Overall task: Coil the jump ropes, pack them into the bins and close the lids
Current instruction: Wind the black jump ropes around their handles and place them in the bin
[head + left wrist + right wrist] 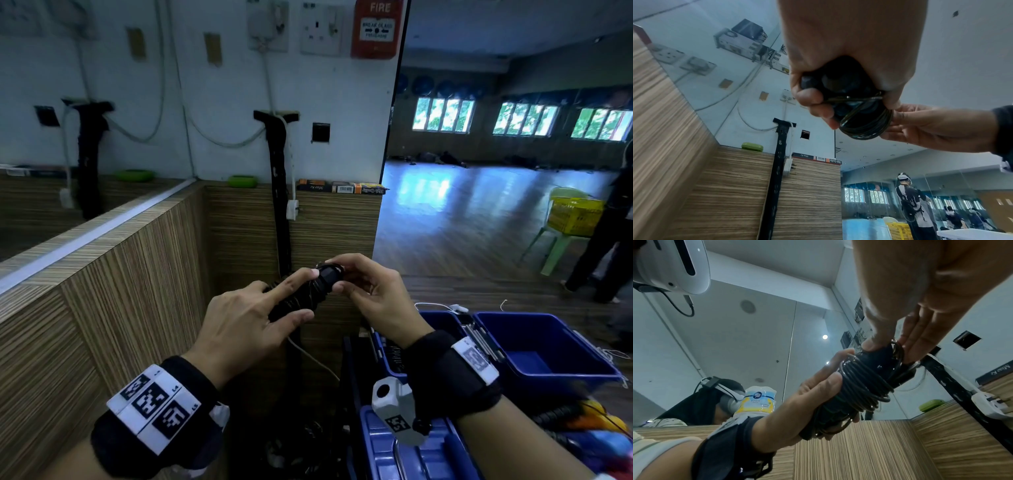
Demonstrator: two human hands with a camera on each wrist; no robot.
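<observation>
Head view: both hands meet at chest height in front of a wood-grain partition (pixel 137 291). The left hand (pixel 239 322) grips the lower part of a black jump rope bundle (pixel 301 291), thumb under it and index finger stretched along its top. The right hand (pixel 373 294) pinches the bundle's upper end between thumb and curled fingers. Below and to the right stand open blue bins (pixel 548 346); the nearest bin (pixel 428 342), just under the right wrist, has something dark inside it, too blurred to name. A closer blue lid (pixel 411 452) sits at the bottom edge. A yellow basket (pixel 575 216) rests on a green chair well apart across the wooden floor.

Left wrist view: the left hand (pixel 849 65) wraps round the handles (pixel 838 81), fingertips (pixel 813 99) curled over the cord. The thin black cord lies in tight turns round the bundle (pixel 865 123), and the right hand (pixel 931 126) touches those turns from the side.

Right wrist view: the jump rope bundle (pixel 863 386) is tilted, cord wound many times round the paired handles. The left hand (pixel 807 402) holds its lower half, fingers curled round it. The right hand's fingers (pixel 920 340) lie pressed together against the top end, the thumb pressing opposite.
</observation>
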